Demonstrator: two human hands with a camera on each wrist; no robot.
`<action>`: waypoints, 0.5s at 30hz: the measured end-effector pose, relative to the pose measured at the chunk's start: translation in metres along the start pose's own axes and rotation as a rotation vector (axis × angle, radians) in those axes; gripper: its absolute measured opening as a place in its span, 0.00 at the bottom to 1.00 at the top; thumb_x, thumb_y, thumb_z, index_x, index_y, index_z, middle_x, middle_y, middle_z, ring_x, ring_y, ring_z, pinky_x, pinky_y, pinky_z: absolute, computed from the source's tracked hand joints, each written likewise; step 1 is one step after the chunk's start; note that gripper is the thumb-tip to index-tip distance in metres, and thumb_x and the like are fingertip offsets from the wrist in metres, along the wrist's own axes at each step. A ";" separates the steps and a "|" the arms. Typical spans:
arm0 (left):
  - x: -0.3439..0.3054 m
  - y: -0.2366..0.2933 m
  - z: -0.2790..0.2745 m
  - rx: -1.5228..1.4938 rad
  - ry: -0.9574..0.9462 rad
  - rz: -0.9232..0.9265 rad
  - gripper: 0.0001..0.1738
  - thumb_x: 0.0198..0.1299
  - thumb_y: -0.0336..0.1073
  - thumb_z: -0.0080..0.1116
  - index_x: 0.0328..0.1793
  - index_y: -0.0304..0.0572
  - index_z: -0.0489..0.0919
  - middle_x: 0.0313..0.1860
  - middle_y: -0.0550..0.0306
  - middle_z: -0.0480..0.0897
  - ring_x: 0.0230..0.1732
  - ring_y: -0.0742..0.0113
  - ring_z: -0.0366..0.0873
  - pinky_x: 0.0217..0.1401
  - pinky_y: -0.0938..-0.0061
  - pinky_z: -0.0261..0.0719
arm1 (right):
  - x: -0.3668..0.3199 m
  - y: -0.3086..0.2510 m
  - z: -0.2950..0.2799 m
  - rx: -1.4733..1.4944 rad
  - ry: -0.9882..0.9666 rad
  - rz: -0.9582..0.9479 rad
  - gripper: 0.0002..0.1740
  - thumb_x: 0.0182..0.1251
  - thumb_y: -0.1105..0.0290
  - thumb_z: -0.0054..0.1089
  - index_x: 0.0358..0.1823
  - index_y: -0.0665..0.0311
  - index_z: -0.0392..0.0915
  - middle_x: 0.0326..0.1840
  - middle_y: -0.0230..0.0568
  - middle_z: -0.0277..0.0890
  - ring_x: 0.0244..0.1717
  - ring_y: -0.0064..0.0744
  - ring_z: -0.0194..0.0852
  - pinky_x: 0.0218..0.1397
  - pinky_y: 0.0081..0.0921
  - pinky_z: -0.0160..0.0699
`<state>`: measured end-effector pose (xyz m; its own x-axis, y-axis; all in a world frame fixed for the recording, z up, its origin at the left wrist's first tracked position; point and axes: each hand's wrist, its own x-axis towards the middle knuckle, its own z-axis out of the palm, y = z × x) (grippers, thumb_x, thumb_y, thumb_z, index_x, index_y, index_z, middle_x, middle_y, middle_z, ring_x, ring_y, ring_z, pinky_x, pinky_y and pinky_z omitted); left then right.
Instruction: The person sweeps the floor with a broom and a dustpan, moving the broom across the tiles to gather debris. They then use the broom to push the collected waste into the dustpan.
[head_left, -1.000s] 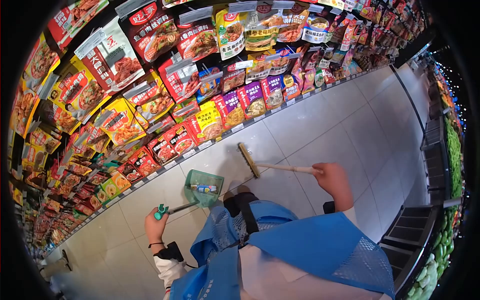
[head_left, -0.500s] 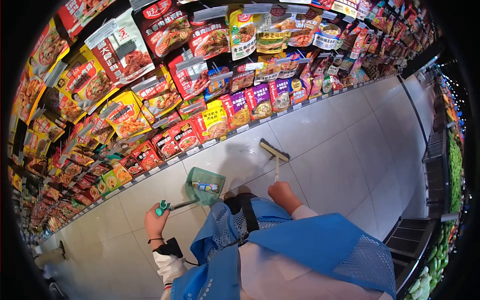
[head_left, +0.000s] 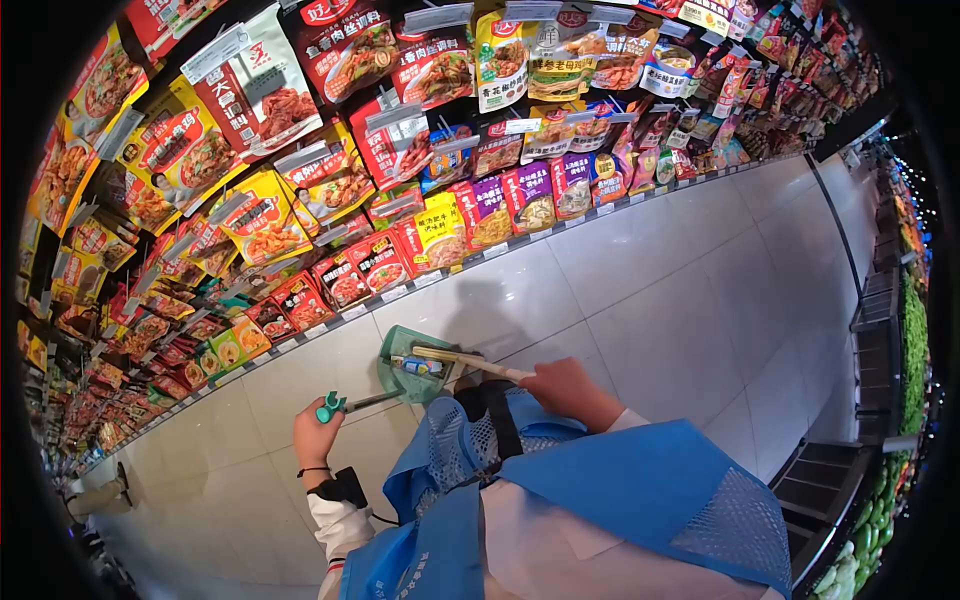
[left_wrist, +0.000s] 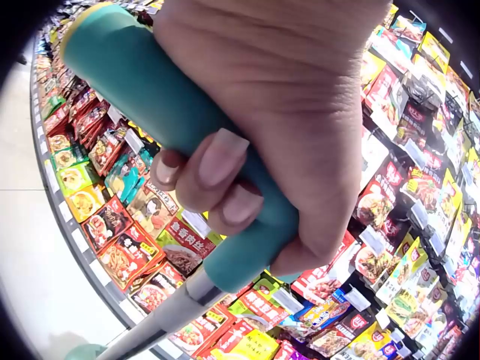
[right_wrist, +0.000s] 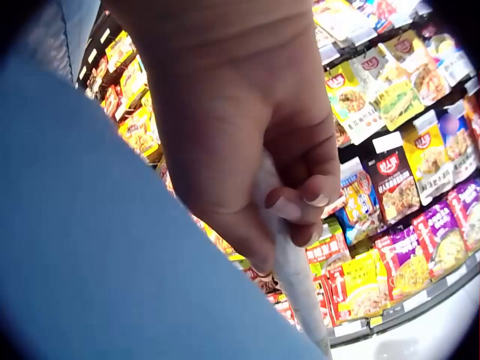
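Note:
My left hand (head_left: 317,437) grips the teal handle (left_wrist: 169,97) of a long-handled dustpan, its fingers wrapped round the grip in the left wrist view. The green see-through dustpan (head_left: 399,341) lies low over the floor, with a small blue-and-white packet (head_left: 417,366) inside. My right hand (head_left: 572,390) holds the pale stick (right_wrist: 298,281) of a broom, thumb and fingers curled round it. In the head view the broom's head (head_left: 440,354) overlaps the dustpan's right side, just above the packet. The lower end of the broom is out of the right wrist view.
Shelves of seasoning pouches (head_left: 440,235) run along the left and front, with a price-tag edge (head_left: 490,252) near the floor. Grey tiles (head_left: 670,290) stretch to the right. Dark crates (head_left: 825,450) and green vegetables (head_left: 880,500) stand at far right. Another person's foot (head_left: 122,484) shows at left.
The broom swung out to the right, pushed forward near a thin bit on the floor, then came back left to the dustpan. My left hand and dustpan stayed nearly in place.

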<state>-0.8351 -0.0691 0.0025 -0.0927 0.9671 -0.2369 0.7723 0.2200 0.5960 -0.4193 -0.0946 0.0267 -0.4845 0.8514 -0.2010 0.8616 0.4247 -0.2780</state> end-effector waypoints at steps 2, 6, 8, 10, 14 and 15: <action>-0.001 0.000 0.001 -0.003 0.016 0.010 0.16 0.41 0.40 0.62 0.38 0.41 0.81 0.25 0.45 0.80 0.30 0.47 0.78 0.33 0.65 0.76 | -0.002 0.002 -0.014 -0.029 0.022 0.000 0.07 0.56 0.70 0.53 0.34 0.54 0.79 0.19 0.37 0.70 0.21 0.41 0.73 0.23 0.37 0.70; 0.000 -0.003 0.003 0.015 0.023 0.005 0.16 0.41 0.40 0.62 0.38 0.42 0.81 0.25 0.46 0.80 0.30 0.46 0.78 0.34 0.64 0.76 | -0.017 0.004 -0.065 0.028 0.104 0.071 0.10 0.54 0.71 0.56 0.38 0.56 0.80 0.19 0.38 0.70 0.21 0.40 0.72 0.23 0.35 0.69; 0.001 -0.003 0.003 0.031 0.012 -0.010 0.16 0.41 0.40 0.62 0.38 0.42 0.81 0.25 0.46 0.80 0.30 0.46 0.78 0.34 0.64 0.76 | -0.025 0.006 -0.081 -0.003 0.126 0.107 0.11 0.55 0.70 0.58 0.40 0.56 0.81 0.19 0.38 0.70 0.20 0.39 0.72 0.23 0.35 0.69; 0.001 -0.004 0.002 0.047 0.017 -0.019 0.17 0.41 0.41 0.62 0.38 0.43 0.81 0.26 0.46 0.80 0.31 0.46 0.79 0.34 0.64 0.76 | -0.032 0.007 -0.088 -0.021 0.120 0.100 0.10 0.56 0.70 0.57 0.40 0.56 0.81 0.18 0.37 0.70 0.20 0.38 0.72 0.24 0.35 0.70; 0.001 -0.003 0.002 0.065 0.032 -0.026 0.17 0.41 0.42 0.63 0.38 0.44 0.81 0.26 0.46 0.80 0.31 0.46 0.79 0.34 0.63 0.76 | -0.034 -0.009 -0.099 -0.073 0.061 0.064 0.10 0.58 0.70 0.56 0.41 0.55 0.81 0.19 0.37 0.71 0.21 0.37 0.74 0.25 0.33 0.73; 0.001 -0.002 0.002 0.065 0.030 -0.029 0.17 0.41 0.42 0.63 0.38 0.44 0.81 0.26 0.46 0.80 0.31 0.46 0.79 0.34 0.63 0.76 | -0.035 -0.011 -0.098 -0.071 0.051 0.053 0.10 0.58 0.70 0.56 0.41 0.55 0.81 0.20 0.37 0.71 0.22 0.37 0.74 0.26 0.33 0.73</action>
<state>-0.8357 -0.0691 -0.0007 -0.1341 0.9639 -0.2299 0.8079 0.2407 0.5379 -0.3970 -0.0983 0.1289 -0.4308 0.8873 -0.1647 0.8954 0.3974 -0.2008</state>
